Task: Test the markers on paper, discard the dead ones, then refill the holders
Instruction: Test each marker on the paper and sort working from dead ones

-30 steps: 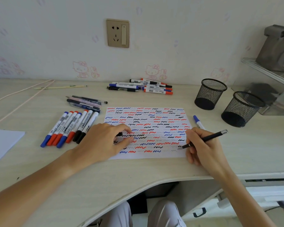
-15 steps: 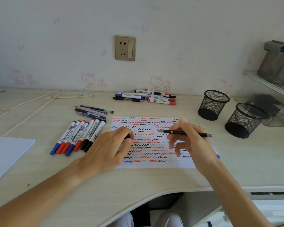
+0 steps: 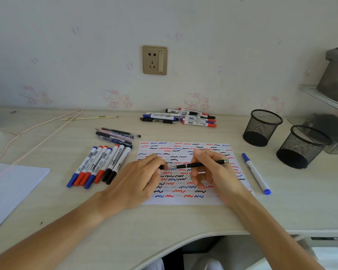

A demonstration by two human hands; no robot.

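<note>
Over the scribbled paper (image 3: 185,151) on the counter (image 3: 164,221), the left hand (image 3: 137,180) pinches a small black cap (image 3: 161,167). The right hand (image 3: 213,172) grips a black pen (image 3: 201,164), lying left-right, nib toward the cap.

Both bare forearms reach forward from the lower corners and converge. The left hand (image 3: 139,180) lies palm down, its fingertips pinched together. The right hand (image 3: 213,172) has thumb and fingers curled in a grip, knuckles raised.

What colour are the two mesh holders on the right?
Black, both mesh holders; clearest in the head view.
</note>
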